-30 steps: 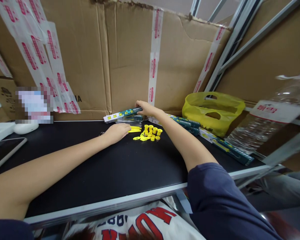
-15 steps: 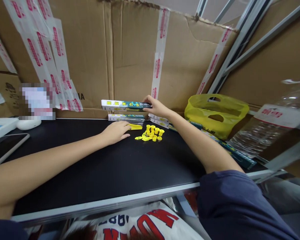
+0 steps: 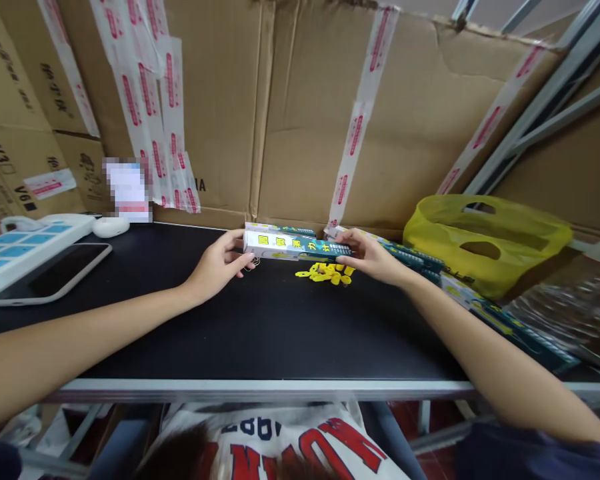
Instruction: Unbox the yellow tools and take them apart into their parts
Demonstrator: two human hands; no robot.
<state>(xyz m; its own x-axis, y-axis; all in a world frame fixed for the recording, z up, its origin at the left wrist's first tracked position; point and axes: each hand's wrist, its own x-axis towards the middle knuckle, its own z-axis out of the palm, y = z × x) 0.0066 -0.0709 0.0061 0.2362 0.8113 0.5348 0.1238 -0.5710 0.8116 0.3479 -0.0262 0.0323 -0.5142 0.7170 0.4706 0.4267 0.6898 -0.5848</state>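
Note:
A long narrow printed box [image 3: 297, 245], white at the left and dark green at the right with yellow characters, is held level just above the black table. My left hand [image 3: 217, 265] grips its left end between thumb and fingers. At the opposite end, my right hand [image 3: 375, 259] is closed round the dark part. Small yellow plastic pieces [image 3: 325, 273] lie heaped just in front of the box. Thin wire pieces [image 3: 253, 264] show by my left fingertips. Another such box [image 3: 280, 229] lies behind, partly covered by the held one.
More printed boxes [image 3: 510, 327] lie along the right side, near a yellow plastic bag [image 3: 485, 240] and a clear bottle [image 3: 550, 307]. A phone [image 3: 50, 277], a power strip [image 3: 35, 250] and a white case [image 3: 111, 227] are at the left. Large cardboard [image 3: 305, 133] stands behind the table.
My right hand has lowered the box towards the table. My left hand has left the yellow strips and taken the box's left end. The view has swung left.

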